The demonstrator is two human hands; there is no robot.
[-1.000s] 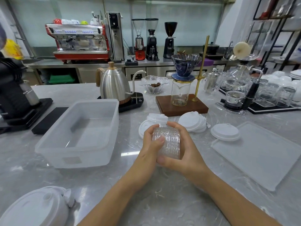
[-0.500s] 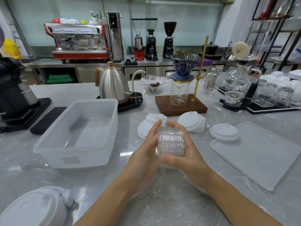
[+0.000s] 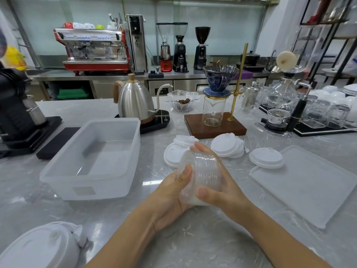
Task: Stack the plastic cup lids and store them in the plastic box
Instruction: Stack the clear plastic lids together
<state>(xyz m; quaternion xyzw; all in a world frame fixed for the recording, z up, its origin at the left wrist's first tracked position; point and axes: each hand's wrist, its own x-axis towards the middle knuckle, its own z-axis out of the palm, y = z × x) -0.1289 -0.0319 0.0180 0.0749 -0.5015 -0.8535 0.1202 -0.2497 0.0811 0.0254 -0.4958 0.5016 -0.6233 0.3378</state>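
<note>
A stack of clear plastic cup lids [image 3: 204,172] lies on its side between both hands above the marble counter. My left hand [image 3: 172,194] cups its left end, thumb on the rim. My right hand [image 3: 218,188] wraps round the stack from the right, thumb in front and fingers over the far side. The translucent plastic box [image 3: 92,182] stands to the left of the hands, with nothing in it. White lids lie beyond the hands: one pile [image 3: 173,153] at centre, another pile [image 3: 228,146] to the right, and a single lid [image 3: 266,157] further right.
The box's flat lid [image 3: 309,182] lies at the right. A wooden pour-over stand [image 3: 214,128], a kettle [image 3: 135,101] on its black base and a glass bowl [image 3: 182,101] stand behind. A grinder [image 3: 17,109] is at far left, glassware at far right, white lids [image 3: 38,248] at bottom left.
The stack has tilted and shifted a little toward me. My left hand has slid from the stack's front to cup its left end.
</note>
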